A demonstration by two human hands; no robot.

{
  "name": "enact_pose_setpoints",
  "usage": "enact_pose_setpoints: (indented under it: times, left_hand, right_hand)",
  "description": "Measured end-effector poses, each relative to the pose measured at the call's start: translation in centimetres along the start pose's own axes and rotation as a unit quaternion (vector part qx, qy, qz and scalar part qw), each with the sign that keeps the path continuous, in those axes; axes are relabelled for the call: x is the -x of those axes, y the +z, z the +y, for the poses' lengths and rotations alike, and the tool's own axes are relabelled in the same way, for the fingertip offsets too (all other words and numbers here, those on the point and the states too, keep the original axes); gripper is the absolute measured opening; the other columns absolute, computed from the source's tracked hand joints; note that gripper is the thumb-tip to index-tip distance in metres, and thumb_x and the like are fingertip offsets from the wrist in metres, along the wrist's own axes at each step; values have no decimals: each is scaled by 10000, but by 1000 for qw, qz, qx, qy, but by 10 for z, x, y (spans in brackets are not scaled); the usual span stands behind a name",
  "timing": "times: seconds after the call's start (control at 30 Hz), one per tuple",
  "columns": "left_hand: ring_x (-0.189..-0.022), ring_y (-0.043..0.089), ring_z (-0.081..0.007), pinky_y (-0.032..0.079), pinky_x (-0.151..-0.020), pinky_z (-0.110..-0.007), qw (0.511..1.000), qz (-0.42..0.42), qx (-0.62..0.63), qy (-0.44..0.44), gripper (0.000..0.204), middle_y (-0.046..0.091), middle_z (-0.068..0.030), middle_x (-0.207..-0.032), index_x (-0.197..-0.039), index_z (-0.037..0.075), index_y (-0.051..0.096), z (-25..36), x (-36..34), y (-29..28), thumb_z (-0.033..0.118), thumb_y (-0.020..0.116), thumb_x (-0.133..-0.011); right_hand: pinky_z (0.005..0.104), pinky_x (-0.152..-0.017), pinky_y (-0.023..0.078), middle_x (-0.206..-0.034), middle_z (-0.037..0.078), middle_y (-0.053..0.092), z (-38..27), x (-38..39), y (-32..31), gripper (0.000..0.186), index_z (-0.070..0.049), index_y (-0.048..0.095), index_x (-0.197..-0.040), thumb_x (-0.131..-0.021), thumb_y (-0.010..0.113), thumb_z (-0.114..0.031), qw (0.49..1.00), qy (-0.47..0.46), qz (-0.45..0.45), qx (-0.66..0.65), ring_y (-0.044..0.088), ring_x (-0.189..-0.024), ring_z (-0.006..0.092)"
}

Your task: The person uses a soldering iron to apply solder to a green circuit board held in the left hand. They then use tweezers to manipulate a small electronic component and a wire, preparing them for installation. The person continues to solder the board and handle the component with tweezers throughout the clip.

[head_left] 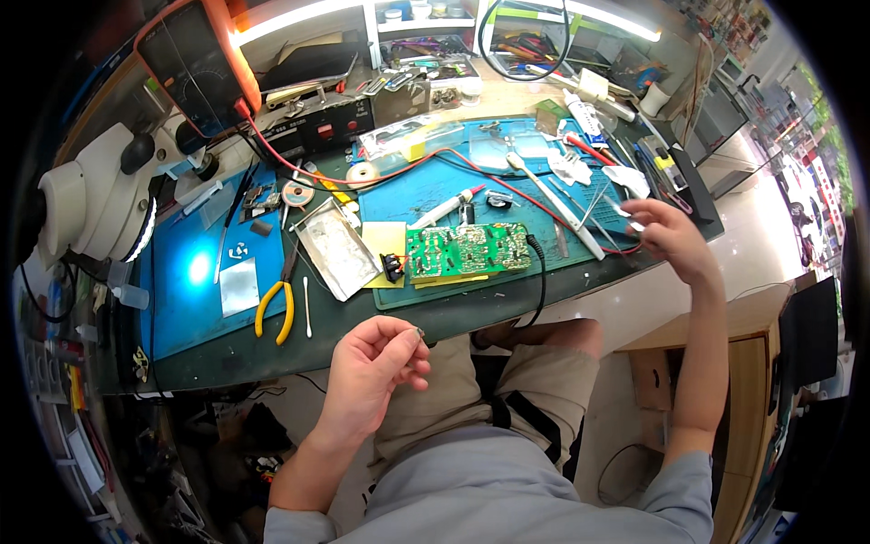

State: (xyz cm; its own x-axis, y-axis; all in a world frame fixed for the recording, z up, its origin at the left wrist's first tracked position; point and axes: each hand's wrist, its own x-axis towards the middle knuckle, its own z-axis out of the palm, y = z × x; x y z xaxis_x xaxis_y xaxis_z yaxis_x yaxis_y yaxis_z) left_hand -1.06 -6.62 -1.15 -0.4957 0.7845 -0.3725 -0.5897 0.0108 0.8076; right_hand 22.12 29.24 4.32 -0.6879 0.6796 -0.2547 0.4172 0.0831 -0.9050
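My left hand (376,374) is in front of the bench edge, thumb and index finger pinched on a tiny dark piece that I cannot make out. Over the right end of the bench, my right hand (669,238) has its fingers curled together near a crumpled white tissue (627,181). A pale, thin thing shows at those fingertips, too small to name. Between the hands lies a green circuit board (467,251), solder side up, with a black cable (542,286) at its right end. A long white pen-like tool (555,204) rests behind it.
An orange multimeter (195,68) stands at the back left above a white microscope (95,195). Yellow-handled pliers (275,313), a cotton swab (307,306) and a metal tray (335,249) lie left of the board. A red test lead (399,170) crosses the blue mat.
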Motion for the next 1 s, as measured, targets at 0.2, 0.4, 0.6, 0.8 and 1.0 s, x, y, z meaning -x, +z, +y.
enact_pose_setpoints:
  times: [0.2, 0.4, 0.6, 0.8, 1.0]
  left_hand:
    - [-644, 629, -112, 530, -490, -253, 999, 14, 21, -48, 100, 646, -60, -793, -923, 26, 589, 8, 3, -8, 93, 581, -998]
    - [-624, 652, -131, 535, -488, -256, 991, 66, -104, 45, 100, 659, -92, -780, -944, 0, 575, 0, 11, -25, 80, 585, -1002]
    - [-551, 643, -146, 525, -473, -260, 990, 95, -91, 56, 101, 633, -90, -681, -940, -7, 548, -8, 10, -21, 68, 568, -1005]
    - [-558, 652, -160, 528, -476, -268, 994, 82, -60, 48, 86, 631, -98, -680, -936, -6, 530, -4, 8, -23, 42, 546, -1006]
    - [-570, 657, -163, 535, -484, -271, 995, 75, -64, 22, 83, 628, -101, -696, -928, -5, 519, 3, 8, -23, 28, 545, -999]
  right_hand:
    - [195, -567, 396, -967, 55, 631, 13, 44, 14, 417, 63, 645, -1201, -807, 528, -6, 958, -31, 100, -268, 535, -702, 72]
    - [270, -584, 479, -818, 44, 639, 40, 74, 140, 325, 0, 697, -1156, -842, 742, -70, 903, -428, 31, -23, 601, -698, 140]
    - [335, -617, 554, -886, 72, 688, 31, 57, 250, 433, 10, 692, -1151, -763, 825, -129, 856, -517, 16, 10, 672, -713, 232]
    - [323, -639, 578, -991, 113, 724, 21, 36, 250, 378, 12, 703, -1102, -751, 814, -72, 843, -535, -59, -14, 720, -813, 241]
    - [310, -630, 585, -971, 108, 728, 27, 25, 258, 305, 2, 728, -1036, -747, 800, -63, 823, -566, -34, -8, 723, -773, 227]
